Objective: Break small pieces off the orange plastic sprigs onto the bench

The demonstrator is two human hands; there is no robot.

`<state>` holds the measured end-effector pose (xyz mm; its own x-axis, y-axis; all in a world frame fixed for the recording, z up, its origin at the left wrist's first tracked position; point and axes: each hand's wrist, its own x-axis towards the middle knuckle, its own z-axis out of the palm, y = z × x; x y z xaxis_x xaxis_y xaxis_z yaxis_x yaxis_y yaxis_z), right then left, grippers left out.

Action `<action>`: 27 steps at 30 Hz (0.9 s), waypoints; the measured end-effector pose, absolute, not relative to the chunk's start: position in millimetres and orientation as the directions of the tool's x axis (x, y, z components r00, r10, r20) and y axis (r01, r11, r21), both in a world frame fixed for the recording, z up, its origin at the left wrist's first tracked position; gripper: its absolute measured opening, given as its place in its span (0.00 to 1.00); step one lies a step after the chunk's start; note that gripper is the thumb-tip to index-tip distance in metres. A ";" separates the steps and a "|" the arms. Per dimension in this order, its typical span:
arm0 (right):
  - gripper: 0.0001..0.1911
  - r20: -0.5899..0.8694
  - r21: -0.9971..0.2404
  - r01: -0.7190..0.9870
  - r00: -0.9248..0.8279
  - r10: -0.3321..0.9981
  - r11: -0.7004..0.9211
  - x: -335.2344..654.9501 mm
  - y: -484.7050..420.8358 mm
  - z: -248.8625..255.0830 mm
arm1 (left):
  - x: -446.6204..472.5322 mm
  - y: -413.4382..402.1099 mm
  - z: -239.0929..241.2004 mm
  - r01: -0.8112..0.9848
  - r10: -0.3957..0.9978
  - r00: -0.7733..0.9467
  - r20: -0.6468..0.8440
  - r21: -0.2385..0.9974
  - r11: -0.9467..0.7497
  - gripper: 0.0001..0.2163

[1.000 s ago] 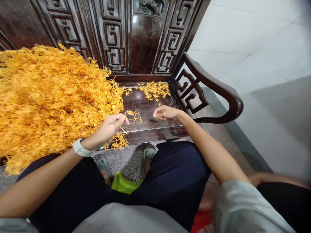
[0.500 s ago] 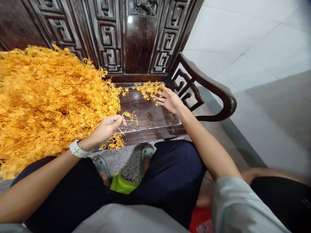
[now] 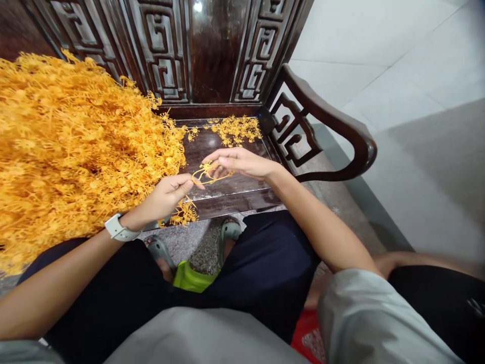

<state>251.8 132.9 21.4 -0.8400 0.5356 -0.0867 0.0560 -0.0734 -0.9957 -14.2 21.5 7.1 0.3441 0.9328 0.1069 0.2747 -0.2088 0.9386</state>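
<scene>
My left hand point(image 3: 166, 194), with a white watch on its wrist, pinches the stem of a small orange plastic sprig point(image 3: 206, 173) over the dark wooden bench seat point(image 3: 231, 189). My right hand point(image 3: 242, 162) has its fingertips closed on the other end of the same sprig. A huge heap of orange plastic sprigs point(image 3: 76, 151) fills the seat to the left, right beside my left hand. A small separate pile of orange pieces point(image 3: 237, 130) lies at the back right corner of the seat. Another sprig cluster point(image 3: 182, 216) hangs at the seat's front edge below my left hand.
The bench has a carved dark back point(image 3: 200, 50) and a curved armrest point(image 3: 326, 131) on the right. White tiled floor lies beyond the armrest. My knees in dark trousers, grey sandals point(image 3: 229, 232) and a green object point(image 3: 193, 278) are below the seat edge.
My right hand reached to the small pile at the back right, opened there, then came back to the sprig held by my left hand and closed on it.
</scene>
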 end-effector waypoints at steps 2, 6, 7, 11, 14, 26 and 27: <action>0.26 -0.048 -0.999 0.034 -0.855 0.516 -0.037 247.7 128.8 26.1 | -13.5 21.3 6.9 0.348 0.922 0.377 0.094 0.908 -0.235 0.16; 0.29 -0.074 -0.997 0.050 -0.824 0.562 -0.058 245.3 123.2 32.7 | -15.1 20.1 3.3 0.467 0.912 0.409 0.039 0.849 -0.246 0.19; 0.31 -0.094 -0.996 0.074 -0.817 0.569 -0.057 245.4 122.6 33.6 | -15.7 19.8 2.5 0.496 0.910 0.414 0.029 0.831 -0.253 0.19; 0.24 -0.087 -0.981 0.164 -0.842 0.532 0.099 246.3 124.8 31.1 | -17.7 18.6 0.1 0.576 0.897 0.442 0.011 0.763 -0.293 0.19; 0.21 -0.023 -0.973 0.147 -0.825 0.564 0.175 246.2 130.0 23.5 | -17.3 16.9 -0.8 0.606 0.877 0.480 0.006 0.721 -0.336 0.19; 0.17 -0.010 -0.997 -0.070 -0.275 0.962 -0.031 239.3 156.7 -10.7 | -8.1 15.6 -4.1 0.479 0.875 0.475 0.092 0.807 -0.345 0.17; 0.17 -0.022 -0.995 -0.092 -0.222 0.975 -0.044 242.1 163.4 -10.9 | -7.1 13.1 -3.3 0.476 0.863 0.497 0.088 0.804 -0.356 0.16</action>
<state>242.1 163.4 -10.9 -0.2223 0.9747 -0.0222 -0.0915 -0.0436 -0.9948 -7.1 13.1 -3.3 0.4968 0.8633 0.0883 0.4755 -0.3559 0.8045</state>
